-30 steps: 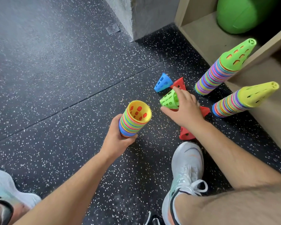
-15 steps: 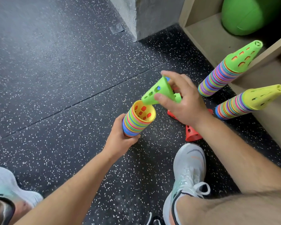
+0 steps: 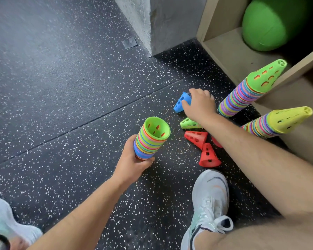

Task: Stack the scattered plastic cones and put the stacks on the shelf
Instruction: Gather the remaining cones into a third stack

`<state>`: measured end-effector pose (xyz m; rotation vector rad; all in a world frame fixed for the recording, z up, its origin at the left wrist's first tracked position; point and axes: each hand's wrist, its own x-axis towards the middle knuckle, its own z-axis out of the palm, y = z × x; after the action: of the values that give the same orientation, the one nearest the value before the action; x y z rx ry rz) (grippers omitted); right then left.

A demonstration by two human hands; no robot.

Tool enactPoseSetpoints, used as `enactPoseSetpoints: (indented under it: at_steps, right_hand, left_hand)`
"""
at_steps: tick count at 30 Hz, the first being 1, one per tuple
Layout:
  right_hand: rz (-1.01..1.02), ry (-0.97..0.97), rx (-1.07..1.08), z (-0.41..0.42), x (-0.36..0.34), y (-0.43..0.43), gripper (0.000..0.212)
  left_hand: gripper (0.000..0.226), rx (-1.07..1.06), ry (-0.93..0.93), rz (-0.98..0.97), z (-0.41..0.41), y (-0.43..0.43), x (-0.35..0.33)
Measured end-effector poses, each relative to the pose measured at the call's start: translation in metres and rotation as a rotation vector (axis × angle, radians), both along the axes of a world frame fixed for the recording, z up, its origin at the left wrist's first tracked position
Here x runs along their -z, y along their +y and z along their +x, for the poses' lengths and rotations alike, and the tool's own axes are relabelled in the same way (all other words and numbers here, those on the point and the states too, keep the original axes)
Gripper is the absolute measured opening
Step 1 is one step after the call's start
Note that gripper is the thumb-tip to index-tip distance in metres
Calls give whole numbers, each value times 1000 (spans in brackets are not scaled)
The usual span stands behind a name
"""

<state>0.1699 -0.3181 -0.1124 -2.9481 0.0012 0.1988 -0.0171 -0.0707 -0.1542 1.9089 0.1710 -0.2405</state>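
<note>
Roughly, the job looks more than half done, though nothing has reached the shelf [image 3: 224, 46] at the upper right of the frame. Two tall stacks stand on the floor [image 3: 61, 87] just in front of it at the right: a green-topped stack [image 3: 242, 94] and, below it, a yellow-topped stack [image 3: 271, 123].

In the centre, the left hand [image 3: 132, 159] grips a shorter held stack [image 3: 150, 139] from below. Its wide mouth faces up and a green cone sits innermost.

The right hand [image 3: 200, 103], just right of centre, curls its fingers over the wide end of a loose blue cone [image 3: 181, 102] lying on its side, with the thumb against it. By my reading, that cone goes into the held stack next.

Below that hand lie a green cone [image 3: 190, 123] and two red cones [image 3: 197, 138], all on their sides. A further bit of red shows at the edge of the forearm. These loose cones remain to be gathered, and then all three stacks need lifting onto the shelf, where a green ball [image 3: 271, 24] already sits.

No writing or label can be read anywhere. A dark streak on the side of the shoe [image 3: 210, 195], lower centre, is too vague to name as a brand.
</note>
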Motion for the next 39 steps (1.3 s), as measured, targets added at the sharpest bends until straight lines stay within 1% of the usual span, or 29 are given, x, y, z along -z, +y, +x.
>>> enactPoseSetpoints:
  at_steps: [3, 5, 7, 9, 11, 14, 16, 18, 20, 21, 23, 25, 27, 30, 32, 34, 36, 39]
  right_hand:
    - [-112, 24, -15, 18, 11, -6, 35]
    - [-94, 25, -11, 20, 13, -6, 27]
    - [13, 13, 2, 17, 10, -5, 20]
    - [207, -22, -19, 8, -2, -4, 18]
    - [405, -138, -115, -7, -20, 2, 18]
    - [669, -418, -215, -40, -52, 14, 19]
    - [741, -580, -277, -64, -69, 19, 18]
    - [724, -623, -413, -85, -75, 22, 18]
    - [676, -537, -544, -102, -71, 23, 18]
    - [657, -475, -571, -108, -67, 22, 20]
    - [654, -400, -532, -115, -56, 17, 23]
    - [648, -387, -376, -114, -46, 9, 24]
    - [525, -342, -185, -106, -35, -3, 25]
    - [239, -140, 18, -86, -16, -18, 37]
    - [158, 2, 115, -75, -5, -23, 42]
    - [144, 86, 179, -67, 3, -23, 39]
    - [175, 101, 191, -63, 6, -23, 27]
    - [332, 65, 135, -64, -4, -24, 16]
  left_hand:
    - [72, 0, -4, 9, 3, -1, -2]
    - [70, -2, -5, 11, 4, -1, -2]
    - [69, -3, -1, 6, 4, 0, -2]
    - [69, -4, 0, 0, 4, 1, -1]
    - [70, -6, 4, -2, 3, 1, -1]
    - [73, -6, -3, 2, 3, 2, -1]
    - [73, -5, -1, 8, 4, 2, -1]
    - [72, -7, 6, 9, 3, 1, -1]
    - [73, -14, 10, 9, 2, 0, 0]
    - [74, -14, 8, 9, 2, -1, 1]
    - [75, -10, 7, 12, 1, -1, 1]
    - [75, -5, 21, 23, 1, 1, 1]
    - [75, 4, 33, 33, 1, 1, 1]
    - [74, 11, 31, 35, 1, 0, 1]
    - [74, 14, 37, 39, 1, -1, 1]
    - [73, 27, 38, 49, 2, -1, 0]
    - [73, 36, 35, 55, 2, -1, 0]
    - [75, 36, 30, 56, 4, -1, 0]
